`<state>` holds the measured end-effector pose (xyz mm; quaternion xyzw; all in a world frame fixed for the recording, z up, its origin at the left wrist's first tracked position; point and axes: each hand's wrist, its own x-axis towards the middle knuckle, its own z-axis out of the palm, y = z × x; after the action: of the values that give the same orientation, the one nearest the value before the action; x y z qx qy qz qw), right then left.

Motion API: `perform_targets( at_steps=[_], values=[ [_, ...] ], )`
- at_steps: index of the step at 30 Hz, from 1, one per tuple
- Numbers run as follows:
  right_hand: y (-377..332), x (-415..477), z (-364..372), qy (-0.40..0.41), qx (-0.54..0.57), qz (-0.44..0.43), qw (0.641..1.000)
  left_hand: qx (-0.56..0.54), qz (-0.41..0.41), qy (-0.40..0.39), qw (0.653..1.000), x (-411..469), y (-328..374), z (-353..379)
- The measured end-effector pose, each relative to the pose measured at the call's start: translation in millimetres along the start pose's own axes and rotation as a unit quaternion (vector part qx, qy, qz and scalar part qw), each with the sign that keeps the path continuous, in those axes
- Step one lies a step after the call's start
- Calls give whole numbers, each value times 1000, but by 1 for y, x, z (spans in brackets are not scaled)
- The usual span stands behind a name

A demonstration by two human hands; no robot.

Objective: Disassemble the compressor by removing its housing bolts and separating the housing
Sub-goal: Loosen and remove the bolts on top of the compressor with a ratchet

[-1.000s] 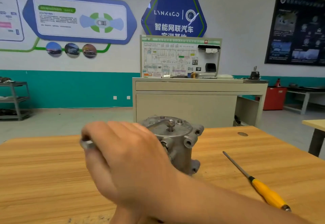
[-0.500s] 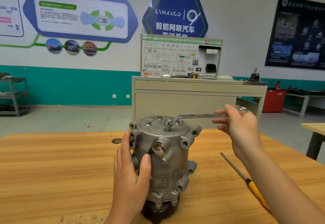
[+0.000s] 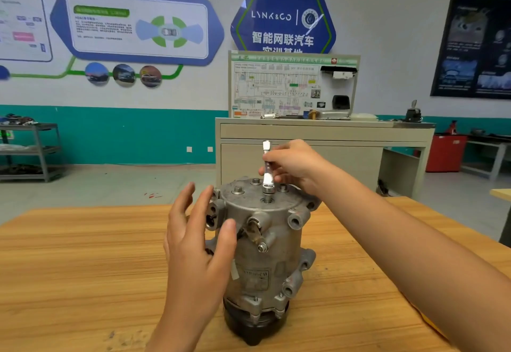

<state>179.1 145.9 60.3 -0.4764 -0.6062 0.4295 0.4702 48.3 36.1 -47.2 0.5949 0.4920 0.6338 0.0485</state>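
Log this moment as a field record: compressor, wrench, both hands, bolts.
compressor: upright on the wooden table, pulley end down
wrench: lower end set on a bolt in the compressor's top face
right hand: grips the wrench
left hand: open, at the compressor's left side; contact unclear
other top bolts: three visible, seated

The compressor (image 3: 265, 244) stood upright on the wooden tabletop (image 3: 69, 255). The right hand (image 3: 293, 166) pinched a wrench (image 3: 267, 167) standing nearly upright, its lower end at the middle of the compressor's top face. The left hand (image 3: 196, 241), fingers spread, was at the compressor's left side
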Motion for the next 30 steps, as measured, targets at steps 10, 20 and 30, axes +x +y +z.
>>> perform_targets(
  at_steps=[10, 20, 30],
  values=[
    [-9, -11, -19, 49, 252, -17, 966, 169, 103, -266, 943, 67, 40, 8],
    [4, -66, -83, 135, -196, -234, 943, 24, 114, -103, 988, 107, 57, -19],
    [62, -96, -92, 136, -243, -221, 935, 333, -144, -185, 913, 32, -160, -55]
  ],
)
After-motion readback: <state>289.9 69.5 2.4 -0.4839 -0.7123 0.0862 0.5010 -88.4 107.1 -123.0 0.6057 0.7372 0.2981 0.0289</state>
